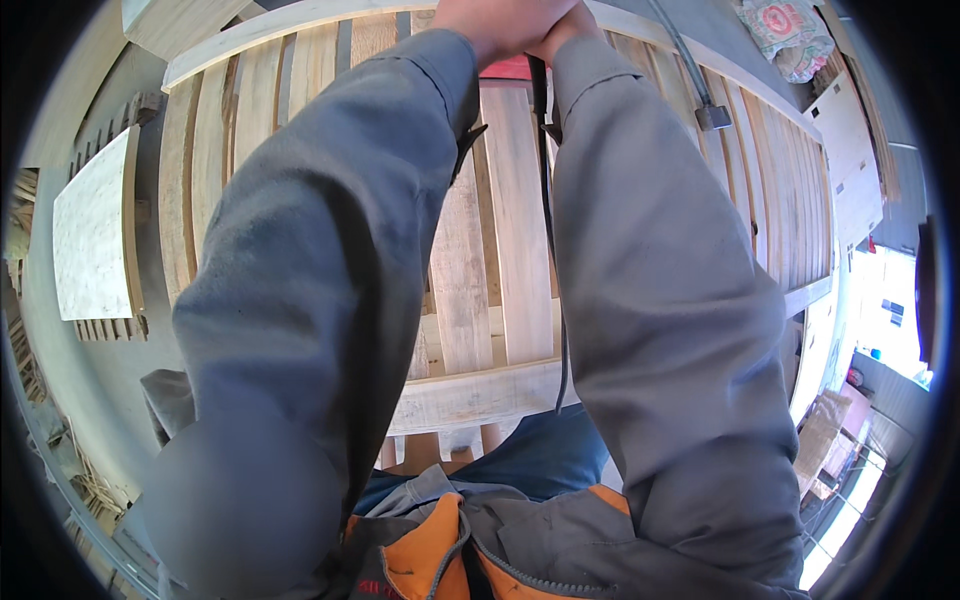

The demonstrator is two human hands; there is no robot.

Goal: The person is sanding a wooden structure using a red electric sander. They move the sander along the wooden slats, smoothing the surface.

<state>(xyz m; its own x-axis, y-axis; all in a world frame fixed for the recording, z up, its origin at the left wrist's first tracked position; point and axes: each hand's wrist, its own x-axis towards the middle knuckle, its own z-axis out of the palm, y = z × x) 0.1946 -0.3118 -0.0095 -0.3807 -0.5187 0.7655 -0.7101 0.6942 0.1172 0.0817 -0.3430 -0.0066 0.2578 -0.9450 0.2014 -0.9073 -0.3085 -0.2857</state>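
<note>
Slatted wooden frame (515,230) across the centre, near rail (480,395) toward the lower edge. Grey sleeves (665,230) stretched over the frame to the top edge. White panel (95,228) at left, apart from the frame. Left hand (500,22) and right hand (573,27) together at the top edge, overlapping in view, partly cropped; cannot tell how far open, nor any hold. Thin black cord (545,160) between the sleeves, over the frame to the near rail. Red object (506,69), mostly hidden, just below the hands; contact unclear.

We see a pale slatted wooden frame (520,240) lying flat, a thin black cord (545,170) and a mostly hidden red object (507,69) over it.
</note>
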